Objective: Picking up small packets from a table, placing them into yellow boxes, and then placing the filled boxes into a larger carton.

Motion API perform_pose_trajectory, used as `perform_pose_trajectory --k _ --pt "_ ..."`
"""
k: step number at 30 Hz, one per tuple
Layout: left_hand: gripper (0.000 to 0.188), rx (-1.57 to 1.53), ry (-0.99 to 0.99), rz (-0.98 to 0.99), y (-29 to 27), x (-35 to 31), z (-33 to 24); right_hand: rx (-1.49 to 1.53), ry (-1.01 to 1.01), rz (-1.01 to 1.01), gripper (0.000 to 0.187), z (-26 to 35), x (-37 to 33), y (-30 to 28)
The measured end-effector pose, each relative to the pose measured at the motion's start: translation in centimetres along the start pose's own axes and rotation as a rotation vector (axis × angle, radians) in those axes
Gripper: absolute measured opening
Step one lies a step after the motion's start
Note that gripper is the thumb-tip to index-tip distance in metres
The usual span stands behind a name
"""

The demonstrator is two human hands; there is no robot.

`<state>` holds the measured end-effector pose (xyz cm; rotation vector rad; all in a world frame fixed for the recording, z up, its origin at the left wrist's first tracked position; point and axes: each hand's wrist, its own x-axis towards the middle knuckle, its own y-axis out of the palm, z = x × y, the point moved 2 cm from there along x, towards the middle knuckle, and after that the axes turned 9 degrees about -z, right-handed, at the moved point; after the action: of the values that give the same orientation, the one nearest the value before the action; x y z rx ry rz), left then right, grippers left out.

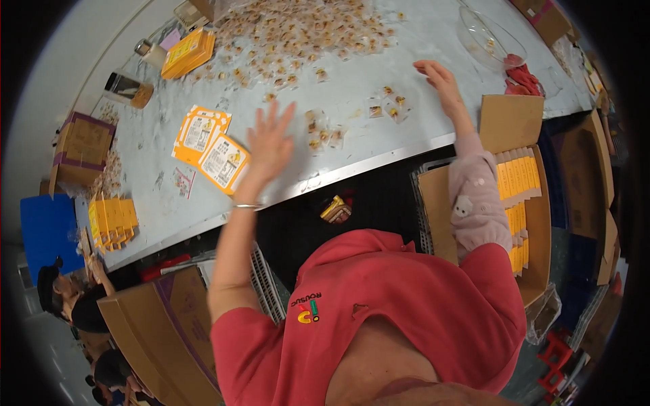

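Note:
My left hand (271, 143) is held over the pale table with its fingers spread and nothing in it. Just left of it lie two yellow-and-white printed packages (224, 161), one overlapping the other. My right hand (440, 80) reaches over the table further right, fingers stretched out and holding nothing. Between the hands are two small groups of clear-wrapped packets, the left group (323, 130) nearer my left hand and the right group (393, 107) nearer my right. A large heap of the same small packets (298, 30) covers the far part of the table.
On the right stands an open carton (538, 250) with rows of yellow packs. A clear bowl (489, 42) and red cloth (521, 78) are at the far right. More yellow packs (114, 220), a jar (128, 90) and a stack of yellow packages (188, 53) occupy the left. Another person works lower left.

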<state>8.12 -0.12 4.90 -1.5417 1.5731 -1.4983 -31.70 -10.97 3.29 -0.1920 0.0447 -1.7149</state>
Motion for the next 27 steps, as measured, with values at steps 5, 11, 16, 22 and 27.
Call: perform_pose_trajectory --k 5,11,16,22,27 --pt "0.086 0.358 0.018 0.493 -8.8 -3.4 7.0 -0.025 -0.082 0.069 0.030 1.9 -3.3 1.2" --pt "0.102 0.538 0.146 0.560 -5.7 -2.9 8.4 -0.374 -0.307 0.600 0.075 3.7 -7.4 14.2" --pt "0.118 0.108 -0.083 0.383 -1.7 -0.4 6.2 -0.770 -0.539 0.657 0.094 2.6 -7.5 19.3" --pt "0.105 0.169 -0.149 0.382 0.6 2.9 -0.2 -0.602 -0.379 0.695 0.073 0.8 -6.4 20.4" --pt "0.098 0.112 -0.150 0.326 1.5 2.9 -0.6 -0.090 -0.230 0.489 0.040 0.2 -8.0 18.9"
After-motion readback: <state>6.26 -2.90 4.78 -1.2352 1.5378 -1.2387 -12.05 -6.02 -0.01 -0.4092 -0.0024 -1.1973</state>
